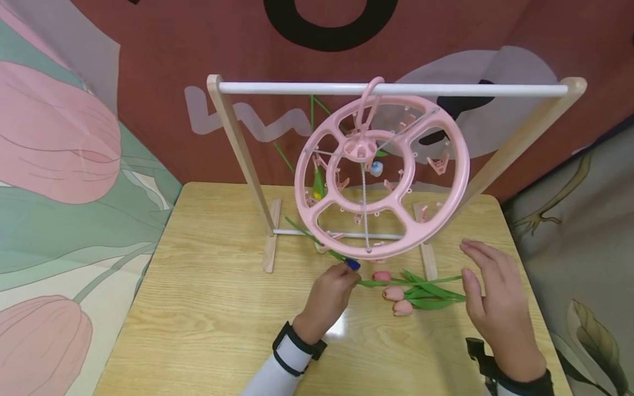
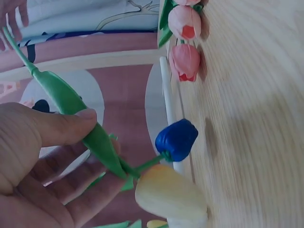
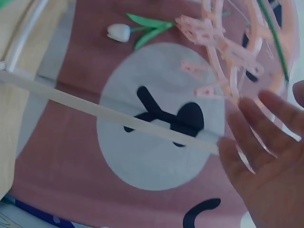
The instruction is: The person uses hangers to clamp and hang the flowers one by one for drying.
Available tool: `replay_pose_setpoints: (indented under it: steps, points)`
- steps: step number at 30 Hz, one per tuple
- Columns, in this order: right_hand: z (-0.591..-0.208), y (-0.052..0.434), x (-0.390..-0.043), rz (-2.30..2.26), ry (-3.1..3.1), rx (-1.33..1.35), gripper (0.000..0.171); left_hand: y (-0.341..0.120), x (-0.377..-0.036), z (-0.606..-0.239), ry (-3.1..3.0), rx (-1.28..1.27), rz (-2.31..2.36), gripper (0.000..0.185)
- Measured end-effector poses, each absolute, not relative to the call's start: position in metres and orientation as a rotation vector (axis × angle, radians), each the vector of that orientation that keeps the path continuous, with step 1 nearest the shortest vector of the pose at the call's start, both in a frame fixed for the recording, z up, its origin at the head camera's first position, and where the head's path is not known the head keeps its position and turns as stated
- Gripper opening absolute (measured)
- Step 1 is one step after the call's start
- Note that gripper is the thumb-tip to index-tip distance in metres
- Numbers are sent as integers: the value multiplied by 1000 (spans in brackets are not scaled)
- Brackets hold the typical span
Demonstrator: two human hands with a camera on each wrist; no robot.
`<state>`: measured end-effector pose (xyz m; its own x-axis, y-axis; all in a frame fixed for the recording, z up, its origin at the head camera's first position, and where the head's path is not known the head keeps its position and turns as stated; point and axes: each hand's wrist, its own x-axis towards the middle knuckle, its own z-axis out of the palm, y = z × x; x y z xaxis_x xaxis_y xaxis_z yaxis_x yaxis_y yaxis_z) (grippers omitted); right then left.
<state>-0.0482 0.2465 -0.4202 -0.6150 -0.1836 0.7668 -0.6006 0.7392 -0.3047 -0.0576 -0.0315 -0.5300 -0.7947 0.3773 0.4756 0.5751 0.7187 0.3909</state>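
Observation:
My left hand [image 1: 329, 297] pinches an artificial tulip by its green leaf [image 2: 97, 142] between thumb and fingers. Its thin stem [image 1: 441, 280] reaches right, toward my right hand [image 1: 500, 302]. A blue tulip head [image 2: 176, 140] and a cream one [image 2: 168, 192] show just beyond the left fingertips; I cannot tell which belongs to the held leaf. My right hand's fingers are spread and hold nothing, beside the stem ends. Several pink tulips [image 1: 393, 293] lie on the table between the hands.
A pink round clip hanger [image 1: 463, 181] hangs from the white bar [image 1: 297, 88] of a wooden stand [image 1: 242, 157], over the table [image 1: 208, 308]. Small pink clips [image 1: 438, 164] dangle from it. A pale tulip [image 3: 118, 33] hangs from one clip. Printed cloth surrounds the table.

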Motion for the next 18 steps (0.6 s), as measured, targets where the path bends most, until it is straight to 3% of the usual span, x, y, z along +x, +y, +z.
replay_pose_setpoints:
  steps: [10,18]
  points:
    - [-418,246,-54,1003,-2330,677,25,-45,-58,-529,-2513,-702,-1326,14]
    - [-428,209,-77,1123,-2569,843,60,-46,-56,-534,-2335,-574,-1539,16]
